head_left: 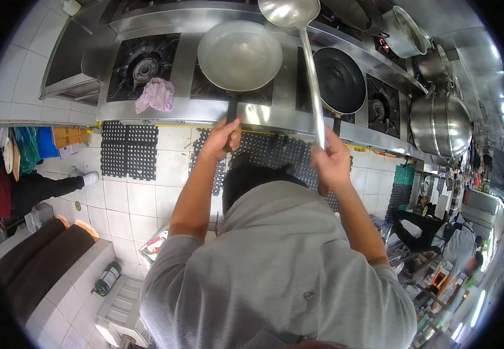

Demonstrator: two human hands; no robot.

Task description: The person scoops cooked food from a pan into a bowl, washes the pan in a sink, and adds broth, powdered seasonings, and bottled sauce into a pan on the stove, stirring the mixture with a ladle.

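Observation:
My left hand [223, 138] is closed round the black handle of a light metal frying pan [240, 56], which sits over a burner of the stove. In my right hand [331, 161] is the long handle of a large steel ladle [289, 10]; its bowl is raised near the top of the view, to the right of the pan. Behind the ladle's handle a black frying pan [340, 81] rests on another burner, its handle pointing toward me. What the light pan holds, if anything, I cannot make out.
A pink cloth [156, 95] lies at the stove's front edge by a bare burner [145, 69]. Large steel pots [441, 125] stand at the right. Black rubber mats [128, 151] cover parts of the tiled floor. One person [461, 244] is at the right, another [36, 189] at the left.

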